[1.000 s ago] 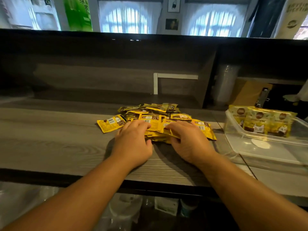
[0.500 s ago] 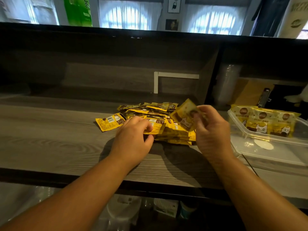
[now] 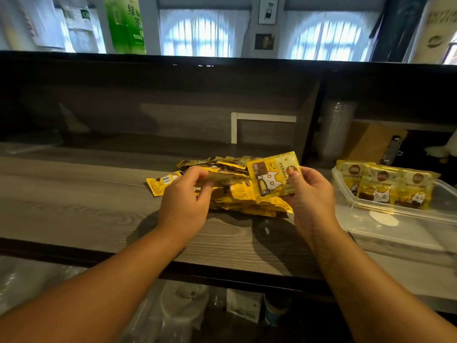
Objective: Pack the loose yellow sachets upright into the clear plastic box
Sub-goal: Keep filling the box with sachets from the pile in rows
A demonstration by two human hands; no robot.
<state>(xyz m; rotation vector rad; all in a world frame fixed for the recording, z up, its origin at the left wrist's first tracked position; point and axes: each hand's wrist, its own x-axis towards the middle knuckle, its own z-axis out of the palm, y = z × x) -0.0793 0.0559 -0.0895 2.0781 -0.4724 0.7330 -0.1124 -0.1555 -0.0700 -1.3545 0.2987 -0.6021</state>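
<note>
I am looking at the staff side of a cafe or drinks shop counter. A raised dark ledge [image 3: 222, 70] fronts my grey wood-grain worktop [image 3: 86, 199], the way a service bar hides its working surface. A tall green tea banner [image 3: 128, 23] with Chinese lettering hangs beyond it, beside 2 arched, curtained windows [image 3: 197, 33]. A stack of clear plastic cups [image 3: 336, 134] stands in a cubby, and more packaging sits under the counter.
</note>
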